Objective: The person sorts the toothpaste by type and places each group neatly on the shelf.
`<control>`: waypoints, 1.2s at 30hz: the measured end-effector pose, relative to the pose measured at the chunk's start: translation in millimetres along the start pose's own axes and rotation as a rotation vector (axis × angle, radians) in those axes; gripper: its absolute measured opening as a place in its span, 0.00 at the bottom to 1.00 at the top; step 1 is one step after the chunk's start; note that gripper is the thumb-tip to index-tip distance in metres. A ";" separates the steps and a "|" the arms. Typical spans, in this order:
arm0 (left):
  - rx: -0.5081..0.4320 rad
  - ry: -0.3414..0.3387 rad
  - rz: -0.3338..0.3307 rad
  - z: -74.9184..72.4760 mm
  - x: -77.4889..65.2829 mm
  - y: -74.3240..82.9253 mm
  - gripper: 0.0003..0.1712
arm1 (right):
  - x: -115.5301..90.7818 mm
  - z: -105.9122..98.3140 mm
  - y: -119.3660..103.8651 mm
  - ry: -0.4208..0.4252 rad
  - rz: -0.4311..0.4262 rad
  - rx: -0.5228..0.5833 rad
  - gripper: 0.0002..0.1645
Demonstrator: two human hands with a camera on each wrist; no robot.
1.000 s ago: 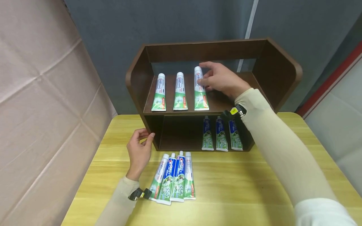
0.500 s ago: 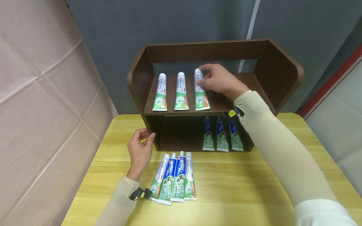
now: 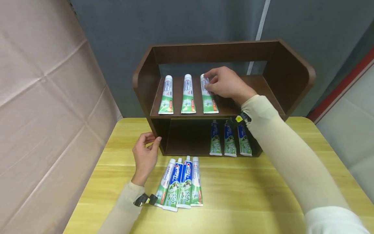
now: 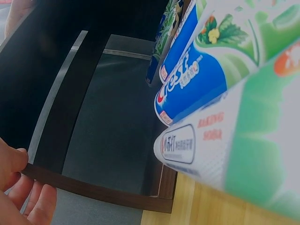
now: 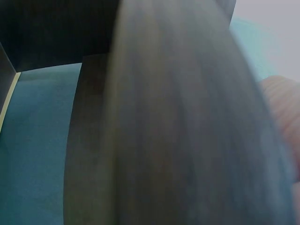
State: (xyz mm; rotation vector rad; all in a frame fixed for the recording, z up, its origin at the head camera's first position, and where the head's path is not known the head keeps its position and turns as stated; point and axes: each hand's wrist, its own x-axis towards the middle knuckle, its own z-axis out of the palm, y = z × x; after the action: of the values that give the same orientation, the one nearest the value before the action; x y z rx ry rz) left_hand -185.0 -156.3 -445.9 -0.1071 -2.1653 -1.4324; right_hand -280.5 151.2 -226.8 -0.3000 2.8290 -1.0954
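Note:
My right hand (image 3: 229, 84) pinches the cap end of a white-and-green toothpaste tube (image 3: 209, 104), which lies on the upper level of a dark brown shelf (image 3: 213, 53). Two similar tubes, a middle tube (image 3: 188, 94) and a left tube (image 3: 167, 95), lie beside it to the left. My left hand (image 3: 145, 159) holds the front edge of the shelf's left side panel (image 4: 98, 190) between thumb and fingers, as the left wrist view shows. The right wrist view is mostly filled by a blurred dark board; only part of the hand (image 5: 286, 117) shows there.
Several tubes fan out on the wooden table (image 3: 248, 188) before the shelf: blue-and-green Crest tubes (image 3: 184, 185) between white-and-green tubes (image 3: 196, 182). Three blue-and-green tubes (image 3: 230, 139) lie at the right of the lower level. A pale cloth wall (image 3: 52, 130) stands left.
The third tube's cap end has come slightly toward the front and its lower end a little right, with my right hand following. My left hand stays on the side panel.

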 end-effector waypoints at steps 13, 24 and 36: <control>-0.003 0.002 -0.005 1.6 1.0 -0.4 0.14 | -3.1 0.3 -0.3 0.007 0.015 0.013 0.32; 0.012 -0.010 0.008 1.7 3.6 -4.1 0.15 | -14.9 -3.7 -0.3 0.039 0.002 0.076 0.30; 0.018 -0.019 0.013 1.8 4.9 -3.5 0.15 | -36.2 -1.7 0.2 0.109 -0.013 0.118 0.28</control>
State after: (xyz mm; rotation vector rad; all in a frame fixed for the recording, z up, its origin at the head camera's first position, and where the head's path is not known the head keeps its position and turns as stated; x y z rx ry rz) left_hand -191.1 -157.3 -447.0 -0.1279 -2.1885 -1.4096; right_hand -245.5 160.2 -225.1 -0.2561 2.8439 -1.3135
